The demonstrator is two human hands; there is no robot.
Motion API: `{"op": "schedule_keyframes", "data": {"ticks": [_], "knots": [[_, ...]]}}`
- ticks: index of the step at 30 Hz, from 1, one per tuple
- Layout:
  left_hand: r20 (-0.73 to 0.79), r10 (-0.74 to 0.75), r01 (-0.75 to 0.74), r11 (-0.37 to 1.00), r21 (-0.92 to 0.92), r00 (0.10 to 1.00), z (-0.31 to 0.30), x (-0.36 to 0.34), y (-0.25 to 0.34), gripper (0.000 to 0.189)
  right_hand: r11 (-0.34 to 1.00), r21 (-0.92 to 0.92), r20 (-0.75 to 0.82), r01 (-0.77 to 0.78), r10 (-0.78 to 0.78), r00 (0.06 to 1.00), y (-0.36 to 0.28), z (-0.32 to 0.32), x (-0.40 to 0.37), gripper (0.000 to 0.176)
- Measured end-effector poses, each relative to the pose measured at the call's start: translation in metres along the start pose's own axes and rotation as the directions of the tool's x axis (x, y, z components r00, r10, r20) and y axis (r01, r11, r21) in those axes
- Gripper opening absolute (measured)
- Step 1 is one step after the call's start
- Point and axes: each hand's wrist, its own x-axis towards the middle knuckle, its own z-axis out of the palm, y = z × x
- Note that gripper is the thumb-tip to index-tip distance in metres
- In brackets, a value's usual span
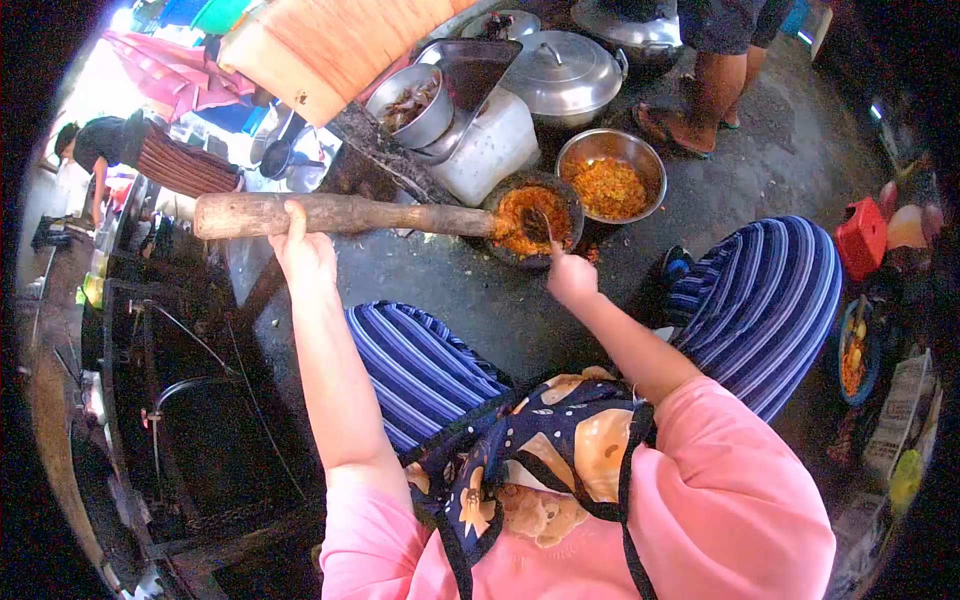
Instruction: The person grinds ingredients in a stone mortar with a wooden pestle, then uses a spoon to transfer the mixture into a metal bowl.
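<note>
My left hand (302,250) is wrapped round a long wooden pestle (360,214), which lies almost level with its narrower, orange-stained end over the rim of a mortar. Inside the dark mortar (572,196) is an orange-red mash (518,212). My right hand (572,278) is closed on the handle of a spoon (545,226), its bowl down in the mash. Touching or very near the mortar's right side stands a metal bowl (655,168) holding coarser orange-yellow chopped food (610,188).
Behind the mortar are a large lidded pot (560,75), a white container (490,150) and a grey pot (428,120). A person's legs (715,90) stand at the back right. Another person (165,155) bends over at the left. A red plastic container (862,238) and a blue-rimmed bowl (872,372) sit at the right.
</note>
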Motion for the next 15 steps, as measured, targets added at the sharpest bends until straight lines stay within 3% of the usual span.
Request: {"op": "schedule_keyframes", "data": {"ticks": [3, 4, 7, 9, 10, 13, 15], "knots": [[-0.048, -0.015, 0.016, 0.999, 0.031, 0.999, -0.002, 0.002, -0.001, 0.046, 0.997, 0.079, -0.11, 0.019, -0.01, 0.994, -0.008, -0.005, -0.004, 0.055], [-0.054, -0.02, 0.022, 0.999, 0.033, 0.998, -0.004, 0.0, -0.002, 0.046, 0.991, 0.07, -0.191, 0.111, -0.096, 0.977, -0.016, -0.005, -0.006, 0.055], [-0.069, 0.005, -0.002, 0.999, 0.041, 0.998, -0.005, 0.004, 0.0, 0.045, 0.989, 0.038, -0.132, 0.14, -0.134, 0.982, -0.024, -0.002, -0.008, 0.053], [-0.144, 0.033, -0.028, 0.999, 0.036, 0.989, -0.009, 0.008, -0.005, 0.045, 0.999, 0.026, -0.108, 0.041, -0.038, 0.993, -0.005, 0.004, -0.003, 0.052], [-0.198, 0.039, -0.029, 0.998, 0.057, 0.979, -0.007, 0.007, -0.004, 0.046, 1.0, 0.022, -0.021, 0.006, -0.006, 1.0, 0.004, 0.002, 0.002, 0.052], [-0.255, -0.004, 0.02, 0.998, 0.06, 0.967, -0.009, 0.007, -0.003, 0.048, 0.995, 0.088, -0.143, 0.046, -0.033, 0.989, -0.013, -0.015, -0.006, 0.051], [-0.3, 0.032, -0.01, 0.997, 0.077, 0.953, -0.008, 0.006, -0.005, 0.051, 0.994, 0.056, -0.106, 0.093, -0.087, 0.991, -0.023, -0.015, -0.01, 0.052]]}}
